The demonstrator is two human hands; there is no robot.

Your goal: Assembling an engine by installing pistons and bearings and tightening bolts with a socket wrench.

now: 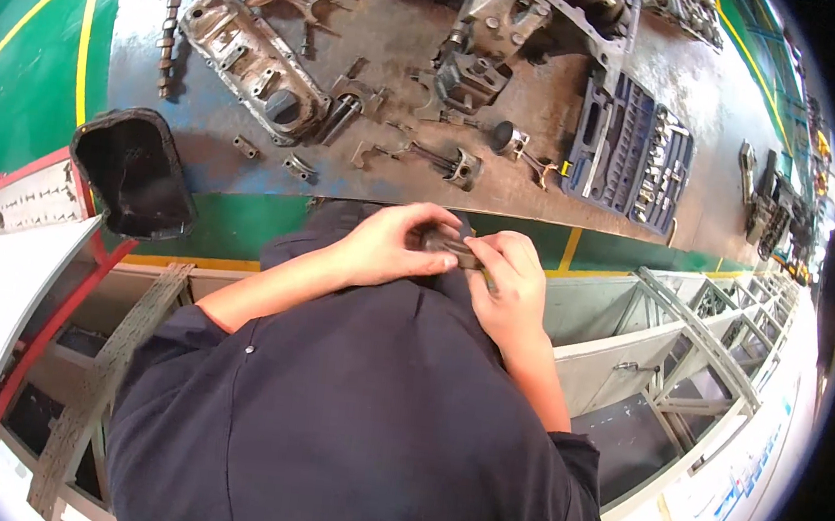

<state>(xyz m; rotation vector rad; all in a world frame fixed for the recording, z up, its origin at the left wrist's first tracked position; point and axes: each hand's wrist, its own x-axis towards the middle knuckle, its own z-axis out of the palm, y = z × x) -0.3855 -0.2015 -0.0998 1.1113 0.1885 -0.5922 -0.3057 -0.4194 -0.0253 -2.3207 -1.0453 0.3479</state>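
Your fingers covered much of the small, dark metal part (460,255), so its full shape and kind were hard to make out. You held it in front of your torso, on your side of the front edge of the bench (534,197). Your left hand (389,246) curved around its left end, and your right hand (513,288) gripped its right end; how that hand's hidden fingers lay, you could not tell. The large engine casting (602,12) was cut off at the top, and the dark parts (780,205) far to the right were blurred together. Beyond your hands lay a piston and rod (512,141) and, near it, an open blue tool case (627,160). Farther left, an elongated metal cover (245,63) lay beside a lobed shaft (170,31). A black container (171,189) blocked your view of the bench's left front corner.
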